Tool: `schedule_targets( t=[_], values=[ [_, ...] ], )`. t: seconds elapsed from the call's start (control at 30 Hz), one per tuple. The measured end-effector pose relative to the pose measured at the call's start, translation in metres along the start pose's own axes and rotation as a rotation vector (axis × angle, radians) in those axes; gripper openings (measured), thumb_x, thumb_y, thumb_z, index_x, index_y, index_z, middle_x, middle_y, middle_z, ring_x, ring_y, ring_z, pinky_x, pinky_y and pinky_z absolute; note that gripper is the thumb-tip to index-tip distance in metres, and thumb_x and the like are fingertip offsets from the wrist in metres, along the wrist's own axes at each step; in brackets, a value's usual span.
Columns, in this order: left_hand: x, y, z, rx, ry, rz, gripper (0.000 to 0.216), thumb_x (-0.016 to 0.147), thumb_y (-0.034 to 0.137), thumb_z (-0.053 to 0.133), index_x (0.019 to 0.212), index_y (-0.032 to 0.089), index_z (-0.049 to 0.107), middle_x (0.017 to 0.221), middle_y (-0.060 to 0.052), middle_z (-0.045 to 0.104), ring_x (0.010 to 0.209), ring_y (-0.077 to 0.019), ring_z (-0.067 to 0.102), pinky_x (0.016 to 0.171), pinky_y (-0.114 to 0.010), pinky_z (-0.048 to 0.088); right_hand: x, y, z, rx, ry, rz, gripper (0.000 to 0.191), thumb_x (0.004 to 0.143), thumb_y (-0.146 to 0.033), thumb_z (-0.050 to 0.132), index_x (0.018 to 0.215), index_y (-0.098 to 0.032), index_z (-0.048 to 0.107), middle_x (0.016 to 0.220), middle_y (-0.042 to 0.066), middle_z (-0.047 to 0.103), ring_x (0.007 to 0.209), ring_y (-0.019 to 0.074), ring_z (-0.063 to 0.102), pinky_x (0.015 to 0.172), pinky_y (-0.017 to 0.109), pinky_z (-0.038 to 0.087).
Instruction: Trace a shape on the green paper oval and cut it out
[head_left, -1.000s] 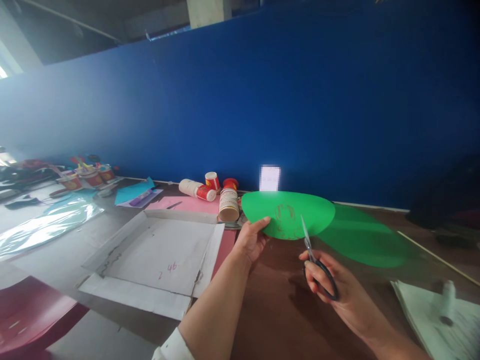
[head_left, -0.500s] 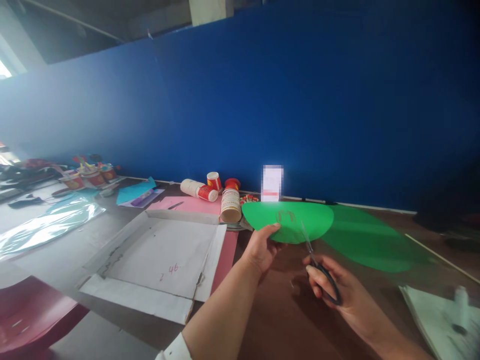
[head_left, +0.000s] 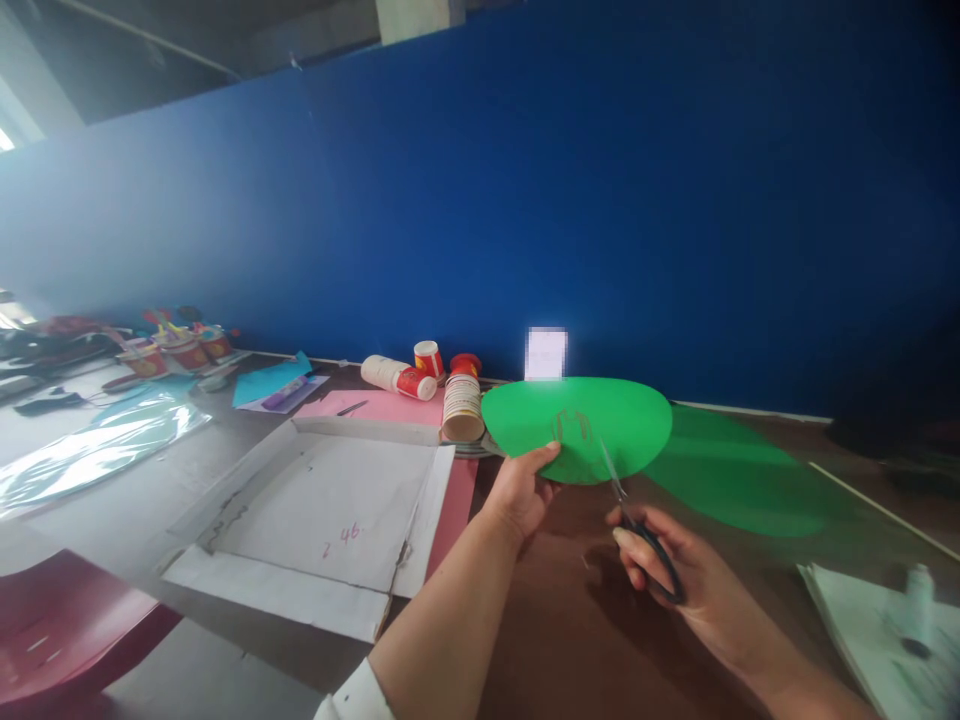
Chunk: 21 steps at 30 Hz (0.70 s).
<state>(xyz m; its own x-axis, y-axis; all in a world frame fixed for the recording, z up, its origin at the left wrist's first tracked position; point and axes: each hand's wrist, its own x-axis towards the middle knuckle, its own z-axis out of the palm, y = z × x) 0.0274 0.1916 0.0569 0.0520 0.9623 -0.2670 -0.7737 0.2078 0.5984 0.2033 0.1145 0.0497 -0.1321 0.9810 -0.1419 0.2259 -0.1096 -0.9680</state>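
Observation:
My left hand (head_left: 525, 490) grips the lower edge of a rounded green sheet of paper (head_left: 517, 410), thumb on top and fingers beneath. Brown pencil-like outlines are drawn near the middle of the sheet. Dark-handled scissors (head_left: 652, 550) are in my right hand (head_left: 667, 565), with its fingers through and around the handles. Their blades point up and away, at the sheet's lower right edge. Whether the blades have cut into the paper I cannot tell. Behind it to the right, a second green sheet (head_left: 742, 480) lies on the table.
A white cardboard box lid (head_left: 322, 500) with red writing lies left of my arm, partly over pink paper (head_left: 457, 510). Stacked paper cups (head_left: 463, 410) lie behind it. A small bottle (head_left: 918, 605) stands on white sheets (head_left: 847, 620) at right. A blue partition (head_left: 600, 200) rises behind.
The green sheet has tilted up, so its far edge is higher and more of its face shows. Both hands stay nearly where they were, still gripping the sheet and scissors.

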Motion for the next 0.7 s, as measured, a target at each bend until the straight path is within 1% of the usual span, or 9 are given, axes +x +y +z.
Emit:
schedule_targets(
  t=[0.1, 0.27, 0.4, 0.53, 0.7],
  values=[
    [0.0014, 0.0013, -0.0008, 0.012, -0.014, 0.0, 0.035, 0.061, 0.011, 0.081, 0.094, 0.015, 0.07, 0.095, -0.005, 0.077, 0.069, -0.0153, 0.069, 0.055, -0.024, 0.049, -0.0016, -0.0025, -0.0001, -0.001, -0.006, 0.006, 0.045, 0.083, -0.064, 0.066, 0.106, -0.025, 0.061, 0.07, -0.005, 0.057, 0.063, 0.0134, 0.055, 0.061, 0.028, 0.041],
    [0.0039, 0.0018, -0.004, 0.0, -0.039, 0.018, 0.037, 0.06, 0.01, 0.082, 0.094, 0.016, 0.071, 0.091, -0.004, 0.077, 0.069, -0.0157, 0.069, 0.055, -0.023, 0.05, 0.0005, 0.001, -0.0022, -0.016, -0.04, -0.01, 0.047, 0.084, -0.064, 0.065, 0.108, -0.024, 0.06, 0.07, -0.005, 0.057, 0.063, 0.0126, 0.055, 0.062, 0.027, 0.04],
    [0.0038, 0.0036, -0.0047, 0.0, -0.077, 0.033, 0.038, 0.059, 0.01, 0.083, 0.094, 0.015, 0.071, 0.09, -0.005, 0.077, 0.071, -0.0168, 0.07, 0.058, -0.024, 0.052, 0.0019, 0.004, -0.003, -0.026, -0.056, -0.015, 0.048, 0.085, -0.065, 0.064, 0.11, -0.024, 0.059, 0.07, -0.005, 0.057, 0.063, 0.0123, 0.054, 0.06, 0.026, 0.038],
    [0.0028, 0.0059, -0.0039, 0.024, -0.088, 0.023, 0.037, 0.059, 0.011, 0.083, 0.093, 0.015, 0.071, 0.089, -0.005, 0.076, 0.073, -0.0185, 0.071, 0.061, -0.027, 0.053, 0.0005, 0.0027, -0.0024, -0.021, -0.063, -0.002, 0.051, 0.084, -0.067, 0.063, 0.111, -0.024, 0.059, 0.069, -0.005, 0.056, 0.061, 0.0119, 0.051, 0.056, 0.025, 0.036],
    [0.0047, 0.0062, -0.0049, 0.031, -0.089, 0.024, 0.037, 0.058, 0.012, 0.084, 0.092, 0.014, 0.071, 0.088, -0.005, 0.076, 0.069, -0.017, 0.069, 0.056, -0.025, 0.05, 0.0003, 0.0021, -0.0021, -0.017, -0.079, 0.012, 0.051, 0.085, -0.068, 0.062, 0.111, -0.024, 0.058, 0.068, -0.006, 0.053, 0.062, 0.0115, 0.05, 0.055, 0.024, 0.035]
  ],
)
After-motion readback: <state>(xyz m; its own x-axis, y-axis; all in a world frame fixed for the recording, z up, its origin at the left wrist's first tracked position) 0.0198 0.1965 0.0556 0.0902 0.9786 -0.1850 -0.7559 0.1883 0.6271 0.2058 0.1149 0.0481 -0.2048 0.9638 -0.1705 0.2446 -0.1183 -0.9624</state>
